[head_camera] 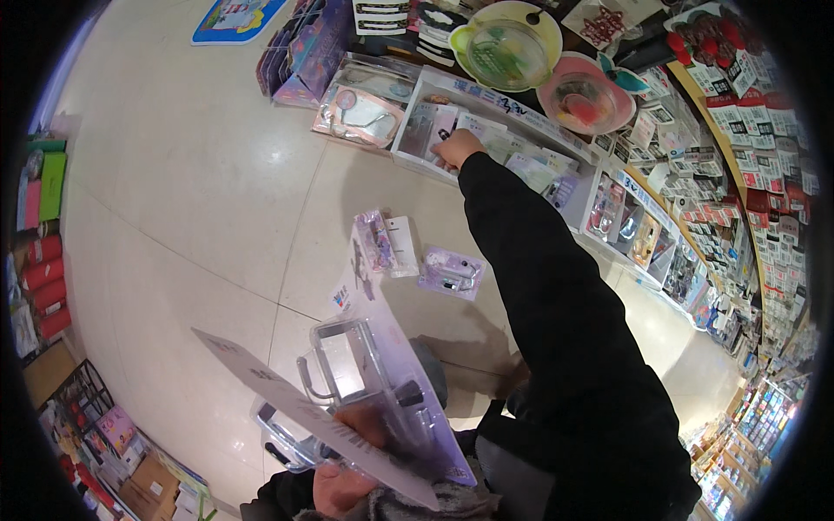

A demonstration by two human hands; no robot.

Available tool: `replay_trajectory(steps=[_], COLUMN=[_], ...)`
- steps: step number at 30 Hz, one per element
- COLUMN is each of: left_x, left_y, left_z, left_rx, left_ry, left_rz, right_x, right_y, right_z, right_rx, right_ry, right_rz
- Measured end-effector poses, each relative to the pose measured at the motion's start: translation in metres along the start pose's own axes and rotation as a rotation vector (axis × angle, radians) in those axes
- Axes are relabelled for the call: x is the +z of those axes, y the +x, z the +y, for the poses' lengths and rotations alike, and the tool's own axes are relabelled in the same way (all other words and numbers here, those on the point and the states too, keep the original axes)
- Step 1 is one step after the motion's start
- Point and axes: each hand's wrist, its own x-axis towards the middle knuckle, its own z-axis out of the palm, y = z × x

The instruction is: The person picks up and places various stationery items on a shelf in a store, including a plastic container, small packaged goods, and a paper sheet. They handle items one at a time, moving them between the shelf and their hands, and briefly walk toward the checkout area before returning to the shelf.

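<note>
My left hand (343, 487) grips blister-packed cards at the lower middle. One purple card (427, 391) faces me with clear moulded plastic (348, 358) on it, and a second card (287, 384) stands angled across it. My right hand (461, 148) reaches into a white display bin (417, 156), its fingertips down among the packaged cards (495, 140). A small black part (444, 134) shows beside the fingers; whether they hold anything is hidden. On the floor lie a purple blister pack (451, 272), a white card (402, 246) and a colourful narrow package (374, 239).
Packs of hair clips (381, 16) and round fruit-shaped packages (508, 45) hang above the bin. More bins (629, 228) and densely hung goods (704, 176) run along the right. Cardboard boxes (148, 485) and red rolls (44, 280) stand at the left edge.
</note>
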Motion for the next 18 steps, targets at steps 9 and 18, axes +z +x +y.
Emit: replay_trajectory(steps=[9,18], left_x=[0.008,0.008], left_y=[0.009,0.009], left_z=[-0.006,-0.01], left_rx=[0.03,-0.018], left_ry=[-0.005,-0.035], left_rz=[-0.077,-0.062], right_x=[-0.026,-0.068], right_y=[-0.056,-0.106], right_z=[0.001,0.096], right_rx=[-0.379,-0.252], right_ry=[-0.103,0.216], right_rz=[0.33,0.316])
